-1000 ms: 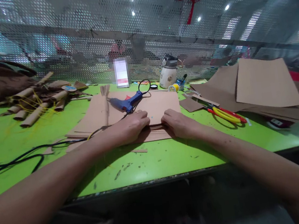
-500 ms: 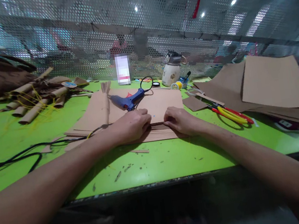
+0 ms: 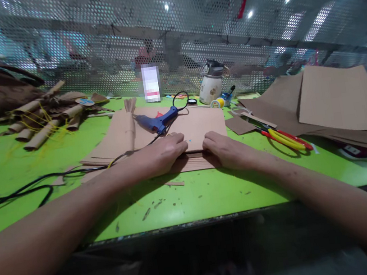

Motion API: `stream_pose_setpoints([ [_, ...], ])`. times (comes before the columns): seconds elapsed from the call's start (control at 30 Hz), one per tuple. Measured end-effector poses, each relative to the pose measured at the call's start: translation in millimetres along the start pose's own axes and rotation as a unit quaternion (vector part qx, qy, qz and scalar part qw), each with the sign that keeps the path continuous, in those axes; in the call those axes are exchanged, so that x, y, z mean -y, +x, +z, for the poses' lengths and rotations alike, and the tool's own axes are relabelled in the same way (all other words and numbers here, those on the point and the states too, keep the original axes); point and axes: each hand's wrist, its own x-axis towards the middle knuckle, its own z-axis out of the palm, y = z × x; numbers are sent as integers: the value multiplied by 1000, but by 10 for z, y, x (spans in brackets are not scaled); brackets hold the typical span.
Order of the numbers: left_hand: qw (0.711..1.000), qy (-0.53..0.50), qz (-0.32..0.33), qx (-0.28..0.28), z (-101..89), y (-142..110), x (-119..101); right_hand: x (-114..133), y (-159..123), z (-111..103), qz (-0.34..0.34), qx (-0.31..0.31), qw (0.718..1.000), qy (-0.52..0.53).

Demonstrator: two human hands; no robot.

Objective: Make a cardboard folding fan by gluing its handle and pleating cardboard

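Note:
A pile of light-brown paper sheets [image 3: 202, 123] lies on the green table. At its front edge, my left hand [image 3: 173, 149] is closed, fingers pressing down at one end of a narrow, dark rolled edge of brown paper [image 3: 194, 152]. My right hand [image 3: 224, 149] has its fingers curled over the other end. Both thumbs are mostly hidden. A blue glue gun [image 3: 159, 122] rests on the sheets just beyond my left hand. Left of it lies a tied paper bundle with a frayed top [image 3: 130, 126].
Scissors with red and yellow handles [image 3: 286, 139] lie at the right, beside large brown sheets [image 3: 340, 97]. Paper rolls with yellow thread [image 3: 44, 132] fill the left. A black cable [image 3: 82, 171] crosses toward my left forearm. A bottle [image 3: 210, 83] and a lit phone [image 3: 151, 83] stand behind.
My right hand has curled further over the paper, hiding its fingertips more. The brown edge between my hands looks thinner and darker. The whole view has shifted slightly.

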Motion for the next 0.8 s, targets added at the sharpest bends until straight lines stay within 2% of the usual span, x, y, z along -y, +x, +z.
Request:
stream_pose_setpoints([
  [0.13, 1000, 22, 3, 5, -7, 0, -11, 44, -24, -34, -11, 6, 1000, -23],
  [0.37, 998, 49, 41, 12, -59, -28, -33, 26, -33, -30, 12, 8, 1000, -20],
  [0.57, 995, 76, 56, 35, -34, -46, -16, 20, -47, -10, 25, 13, 999, -27],
  [0.8, 990, 108, 60, 63, -54, -32, -54, 85, -52, -103, 29, 22, 999, -13],
])
